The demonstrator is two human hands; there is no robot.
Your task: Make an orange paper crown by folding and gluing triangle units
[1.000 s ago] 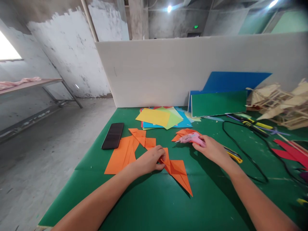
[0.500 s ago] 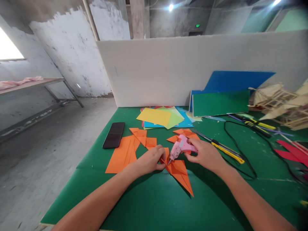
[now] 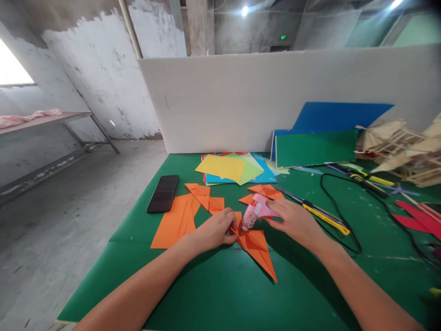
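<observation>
My left hand point(image 3: 218, 227) pinches the folded orange paper point(image 3: 258, 246) on the table point(image 3: 220, 294) in front of me, its fingertips so near the tip of the pink glue gun point(image 3: 253, 214) gripped in my right hand point(image 3: 292, 218) that a slip could burn me or smear glue past the crease, though I can't tell whether the tip touches. Beyond, a backward swing of my right wrist could bump the yellow knife point(image 3: 325, 218) or snag the black cord point(image 3: 359, 242) and jerk my aim.
</observation>
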